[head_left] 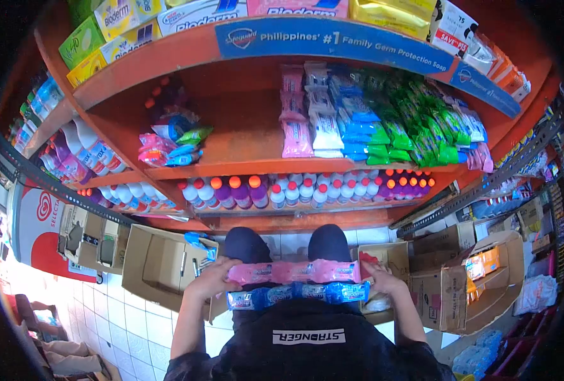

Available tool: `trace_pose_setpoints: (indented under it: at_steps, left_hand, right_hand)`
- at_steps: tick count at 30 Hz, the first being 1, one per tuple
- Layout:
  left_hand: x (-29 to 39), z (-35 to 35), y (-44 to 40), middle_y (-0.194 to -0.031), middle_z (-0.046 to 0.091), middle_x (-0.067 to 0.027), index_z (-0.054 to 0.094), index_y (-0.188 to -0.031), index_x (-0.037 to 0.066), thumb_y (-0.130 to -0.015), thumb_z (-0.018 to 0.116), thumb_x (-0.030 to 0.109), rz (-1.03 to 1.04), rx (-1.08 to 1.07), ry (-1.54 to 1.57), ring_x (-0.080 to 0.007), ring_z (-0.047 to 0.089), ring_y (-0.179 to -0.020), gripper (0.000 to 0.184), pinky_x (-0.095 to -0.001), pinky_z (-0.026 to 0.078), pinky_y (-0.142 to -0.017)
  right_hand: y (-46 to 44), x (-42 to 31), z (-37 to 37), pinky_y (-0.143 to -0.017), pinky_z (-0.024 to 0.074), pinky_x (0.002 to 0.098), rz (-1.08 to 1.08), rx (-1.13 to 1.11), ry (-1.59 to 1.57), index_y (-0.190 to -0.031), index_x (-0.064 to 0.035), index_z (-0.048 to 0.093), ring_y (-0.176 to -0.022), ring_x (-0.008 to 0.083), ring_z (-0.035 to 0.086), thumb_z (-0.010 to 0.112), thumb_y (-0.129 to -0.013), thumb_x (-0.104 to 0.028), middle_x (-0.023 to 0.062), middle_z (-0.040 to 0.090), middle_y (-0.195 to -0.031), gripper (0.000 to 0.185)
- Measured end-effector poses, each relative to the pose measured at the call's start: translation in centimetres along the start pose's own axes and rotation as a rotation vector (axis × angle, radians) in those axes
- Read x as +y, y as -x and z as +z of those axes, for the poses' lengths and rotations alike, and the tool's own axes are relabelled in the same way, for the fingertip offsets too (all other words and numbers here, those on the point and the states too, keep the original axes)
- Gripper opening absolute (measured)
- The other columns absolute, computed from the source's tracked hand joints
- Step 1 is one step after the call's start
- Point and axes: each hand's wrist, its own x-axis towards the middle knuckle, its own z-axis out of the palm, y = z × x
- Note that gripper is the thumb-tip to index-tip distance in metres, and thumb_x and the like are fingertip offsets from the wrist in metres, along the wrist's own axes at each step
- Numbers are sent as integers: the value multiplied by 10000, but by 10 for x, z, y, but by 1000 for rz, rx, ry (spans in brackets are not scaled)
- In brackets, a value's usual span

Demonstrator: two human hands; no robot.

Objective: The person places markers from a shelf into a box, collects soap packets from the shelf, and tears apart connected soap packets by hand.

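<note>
A row of pink Bioderm soap packs [294, 272] stretches across my lap. My left hand [217, 278] grips its left end, and the fingers of my right hand [383, 278] press on its right end. Just below the pink row, a row of blue soap packs [298, 295] rests against my dark shirt. The left end of the blue row lies close under my left hand. Parts of my fingers are hidden behind the packs.
Ahead, an orange shelf [244, 143] bears stacked pink, white, blue and green soap packs [383, 120], with a small loose pile [171, 143] farther left. Bottles [326, 190] line the lower shelf. Open cartons stand on the floor left [152, 260] and right [447, 292] of my knees.
</note>
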Motion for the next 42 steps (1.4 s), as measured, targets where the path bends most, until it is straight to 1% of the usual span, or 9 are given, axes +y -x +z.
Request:
trace_pose_setpoints:
  at_steps: [3, 7, 10, 12, 14, 17, 28, 32, 42]
  left_hand:
    - [12, -11, -6, -1209, 534, -174, 515, -1270, 84, -687, 754, 305, -57, -40, 32, -336, 524, -1118, 668, -374, 420, -944]
    - [12, -18, -24, -1191, 563, -185, 504, -1273, 38, -740, 727, 265, 79, 78, 52, -315, 561, -1093, 620, -367, 431, -950]
    - [27, -24, -32, -1240, 539, -195, 514, -1251, 30, -732, 736, 249, 124, 166, 109, -323, 526, -1147, 605, -368, 409, -978]
    - [33, -19, -43, -1253, 536, -185, 541, -1223, 44, -720, 741, 293, 202, 248, 140, -349, 501, -1161, 596, -388, 393, -986]
    - [27, 0, -51, -1353, 452, -178, 548, -1235, 99, -703, 756, 319, 217, 384, -121, -381, 384, -1285, 612, -499, 310, -1032]
    - [-12, 57, -67, -1456, 327, -140, 605, -1179, 157, -699, 724, 428, 189, 464, -338, -376, 230, -1366, 564, -632, 198, -1019]
    - [10, 61, -64, -1458, 325, -129, 610, -1187, 188, -741, 670, 477, 94, 427, -346, -379, 173, -1381, 535, -647, 156, -1032]
    - [21, 81, -55, -1470, 313, -108, 612, -1191, 203, -828, 558, 493, 50, 353, -477, -385, 132, -1393, 468, -698, 123, -1011]
    - [28, 80, -64, -1367, 454, -38, 612, -1172, 207, -834, 539, 512, 26, 328, -481, -318, 184, -1387, 461, -711, 143, -993]
  right_hand:
    - [-3, -8, -37, -1075, 287, 470, 143, -112, 24, -1414, -133, 341, -1295, 351, 374, 669, -757, -215, 185, 397, -1404, 739]
    - [1, -33, -91, -1000, 392, 389, -77, 443, -295, -1277, -3, 482, -1161, 388, 497, 604, -807, -176, 229, 516, -1264, 515]
    - [-7, -76, -114, -1015, 375, 413, -189, 671, -430, -1287, -11, 476, -1199, 380, 465, 614, -823, -246, 230, 502, -1280, 538]
    - [-22, -88, -90, -1025, 359, 442, -99, 736, -276, -1297, -49, 483, -1245, 373, 419, 606, -841, -334, 222, 470, -1319, 551]
    - [-27, -107, -72, -1035, 343, 468, -84, 583, -119, -1301, -97, 494, -1275, 389, 375, 600, -840, -406, 206, 428, -1365, 565]
    - [-42, -94, -7, -1038, 341, 459, -59, 685, -73, -1282, -90, 507, -1265, 390, 386, 625, -826, -353, 201, 394, -1389, 540]
    - [-43, -76, 4, -1047, 335, 470, -77, 731, -350, -1261, -96, 533, -1268, 414, 370, 642, -798, -366, 200, 396, -1390, 546]
    - [-41, -64, 5, -1060, 315, 460, -105, 716, -451, -1271, -95, 523, -1285, 408, 356, 659, -791, -315, 202, 380, -1401, 545]
    - [-37, -59, 2, -1068, 301, 449, -107, 703, -519, -1269, -93, 524, -1285, 395, 360, 677, -782, -280, 208, 379, -1402, 544]
